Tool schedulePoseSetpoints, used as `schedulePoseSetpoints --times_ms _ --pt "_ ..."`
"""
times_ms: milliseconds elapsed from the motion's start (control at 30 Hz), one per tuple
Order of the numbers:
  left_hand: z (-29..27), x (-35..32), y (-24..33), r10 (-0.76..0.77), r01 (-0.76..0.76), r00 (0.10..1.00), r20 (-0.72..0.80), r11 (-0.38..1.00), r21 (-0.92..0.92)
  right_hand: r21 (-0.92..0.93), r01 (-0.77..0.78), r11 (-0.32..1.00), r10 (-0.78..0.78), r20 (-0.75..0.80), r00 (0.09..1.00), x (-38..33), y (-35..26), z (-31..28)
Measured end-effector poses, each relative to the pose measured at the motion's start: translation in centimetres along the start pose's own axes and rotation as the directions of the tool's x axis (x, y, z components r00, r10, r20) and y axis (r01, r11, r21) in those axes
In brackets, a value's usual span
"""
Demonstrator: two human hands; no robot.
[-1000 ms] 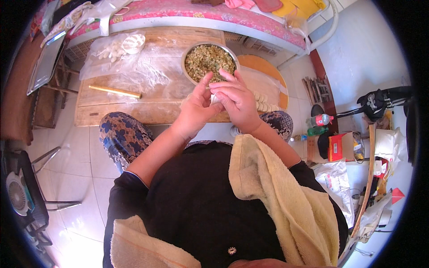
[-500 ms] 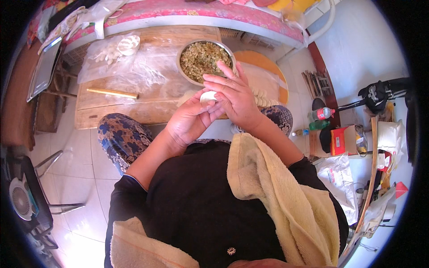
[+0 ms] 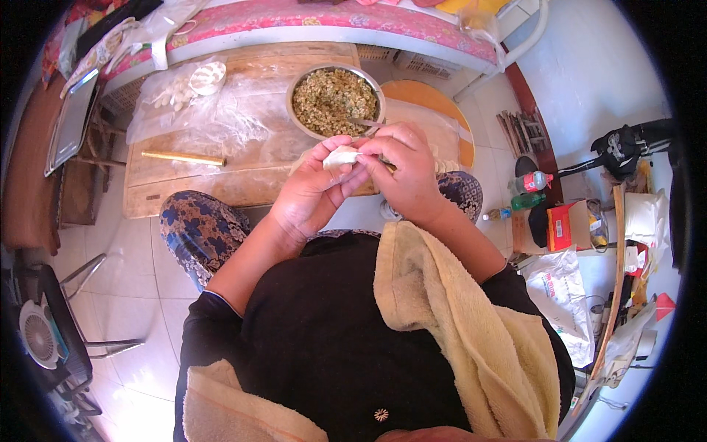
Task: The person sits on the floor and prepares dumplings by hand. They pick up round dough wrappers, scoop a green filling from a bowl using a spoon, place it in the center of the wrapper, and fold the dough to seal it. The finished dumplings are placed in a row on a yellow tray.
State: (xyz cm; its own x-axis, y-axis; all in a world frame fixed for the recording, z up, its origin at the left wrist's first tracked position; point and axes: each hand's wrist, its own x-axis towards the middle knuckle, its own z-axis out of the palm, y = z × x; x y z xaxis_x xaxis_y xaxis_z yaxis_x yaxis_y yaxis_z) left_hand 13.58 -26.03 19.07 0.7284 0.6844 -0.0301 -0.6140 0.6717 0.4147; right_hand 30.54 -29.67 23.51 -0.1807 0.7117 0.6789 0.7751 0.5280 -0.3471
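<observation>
A small white dumpling (image 3: 341,157) of folded dough rests in the fingers of my left hand (image 3: 303,193), its thumb against the near side. My right hand (image 3: 405,171) has its fingers curled, and its thumb and forefinger pinch the dumpling's right end. Just beyond both hands stands a round metal bowl (image 3: 292,118) of chopped, greenish-brown filling (image 3: 331,99). A metal utensil (image 3: 363,121) lies in the filling, its far end hidden behind my right hand. Pale dumplings (image 3: 446,168) are partly visible to the right of that hand.
A floured wooden board (image 3: 250,177) bears a thin rolling pin (image 3: 184,158) at left. Behind the pin are a plastic sheet (image 3: 147,125), dough pieces (image 3: 177,96) and a white bowl (image 3: 208,77). A pink patterned bed edge (image 3: 294,33) runs along the back; bottles (image 3: 529,183) stand at right.
My right hand's fingers were stretched up over the dumpling; they have curled down to pinch its right end. The utensil in the bowl has come into sight. My left hand has barely moved.
</observation>
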Motion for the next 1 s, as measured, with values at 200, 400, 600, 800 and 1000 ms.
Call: schedulePoseSetpoints --times_ms 200,400,600,800,1000 --pt "0.7 -0.2 0.2 -0.004 0.004 1.0 0.002 0.997 0.082 0.049 0.019 0.999 -0.019 0.001 1.0 0.3 -0.4 -0.6" --pt "0.8 -0.4 0.1 -0.009 0.005 0.999 0.039 0.993 0.118 0.026 0.051 0.998 -0.05 -0.013 0.999 0.5 -0.9 -0.7" --pt "1.8 -0.7 0.2 -0.025 0.018 0.998 0.056 0.992 0.125 0.06 0.059 0.996 -0.059 0.006 0.998 0.1 -1.0 -1.0" --pt "2.7 -1.0 0.7 -0.036 0.025 0.997 0.067 0.986 0.162 0.007 0.074 0.997 -0.074 0.047 0.996 0.9 -1.8 -1.8" --pt "2.7 -1.0 0.7 -0.074 0.054 0.992 0.098 0.981 0.188 -0.051 0.224 0.973 -0.221 0.054 0.974 0.8 -1.6 -1.6"
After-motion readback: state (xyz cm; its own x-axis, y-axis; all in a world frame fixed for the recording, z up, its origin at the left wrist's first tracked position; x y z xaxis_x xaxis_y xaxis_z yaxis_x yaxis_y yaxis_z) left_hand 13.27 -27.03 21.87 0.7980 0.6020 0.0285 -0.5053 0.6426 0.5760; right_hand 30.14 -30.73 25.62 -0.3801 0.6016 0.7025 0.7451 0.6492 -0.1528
